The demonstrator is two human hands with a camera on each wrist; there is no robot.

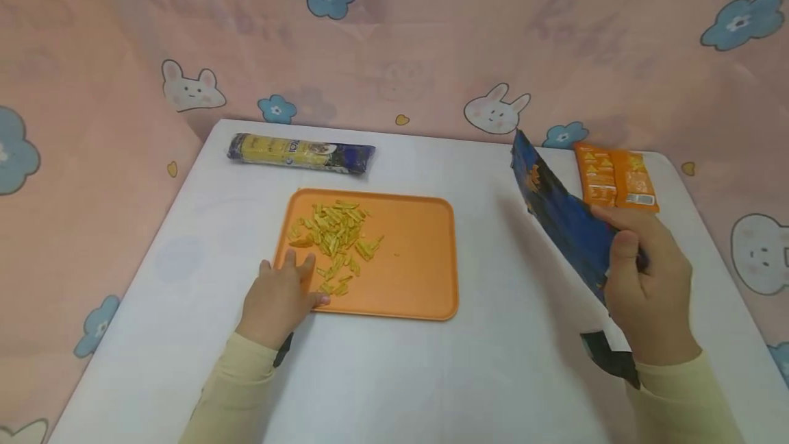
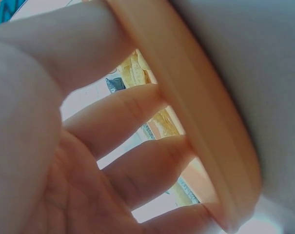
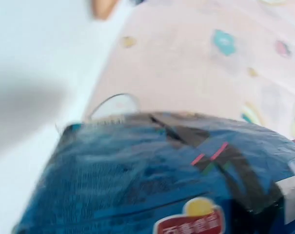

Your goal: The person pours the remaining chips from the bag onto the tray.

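An orange tray (image 1: 425,259) lies on the white table, with a pile of small yellow stick-shaped snack pieces (image 1: 335,228) on its left half. My left hand (image 1: 277,303) rests on the tray's near left corner, fingers spread and thumb at the front rim. In the left wrist view, its fingers (image 2: 132,165) reach straight to the tray's rim (image 2: 196,102). To the right, my right hand (image 1: 656,286) grips one end of a blue snack bag (image 1: 561,218), tilted up above the table. The right wrist view shows the bag's glossy side with a red logo, the hand mostly hidden.
A long yellow and dark-blue packet (image 1: 302,154) lies behind the tray at the back left. An orange snack packet (image 1: 616,177) lies at the back right, beyond the right hand. Pink patterned cloth (image 1: 394,40) stands behind the white table (image 1: 493,375).
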